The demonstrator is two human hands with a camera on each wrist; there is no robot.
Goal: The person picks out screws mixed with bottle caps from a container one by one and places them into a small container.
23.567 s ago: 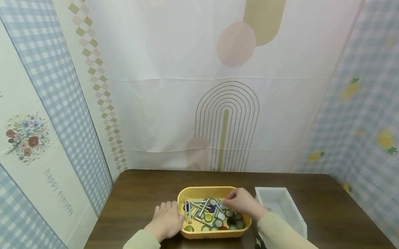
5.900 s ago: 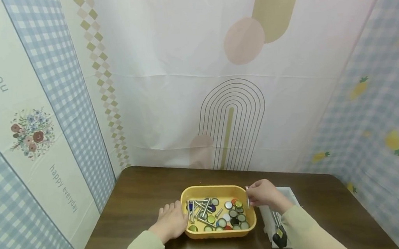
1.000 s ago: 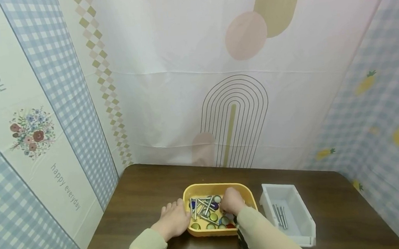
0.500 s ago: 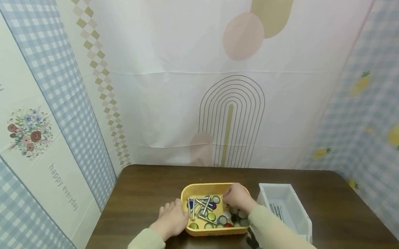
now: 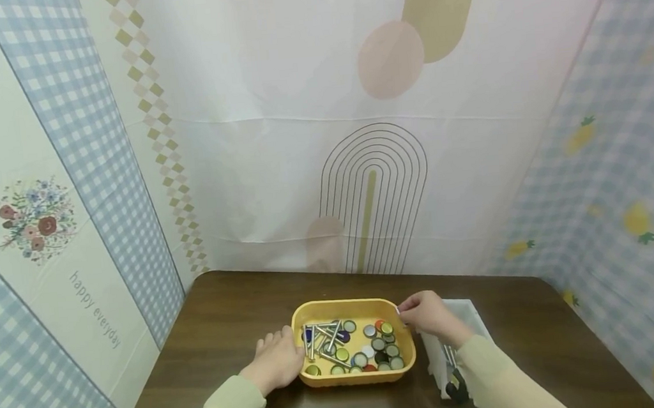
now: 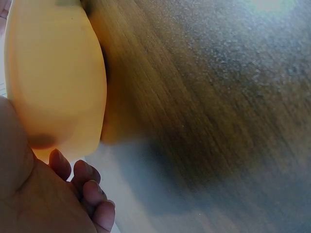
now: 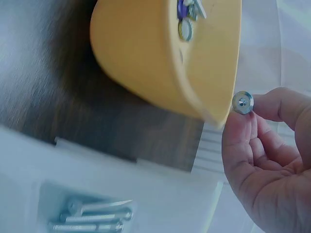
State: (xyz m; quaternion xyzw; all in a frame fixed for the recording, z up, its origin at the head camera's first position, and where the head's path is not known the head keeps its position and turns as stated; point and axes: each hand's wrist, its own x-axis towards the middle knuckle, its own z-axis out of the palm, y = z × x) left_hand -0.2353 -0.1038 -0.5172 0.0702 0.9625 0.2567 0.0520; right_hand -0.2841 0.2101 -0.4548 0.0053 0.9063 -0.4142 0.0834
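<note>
My right hand is above the right rim of the yellow tub, between it and the white bin. Thumb and fingertips pinch a metal screw, seen end-on with its round head towards the right wrist camera. My left hand rests against the tub's left end, fingers extended forward and thumb at the rim. From the left wrist, this left hand shows loose fingers beside the tub wall. Inside the tub, several screws lie crossed on the left, and bottle caps of several colours spread mostly to the right.
A white bin stands right of the tub, partly hidden by my right forearm. Several screws lie side by side in it. The brown wooden table ends at a patterned cloth behind, with more cloth at both sides.
My right hand has risen out of the tub and moved right to its rim, bringing a screw. The left hand stays at the tub's end. Over the longer span, screws have appeared in the bin.
</note>
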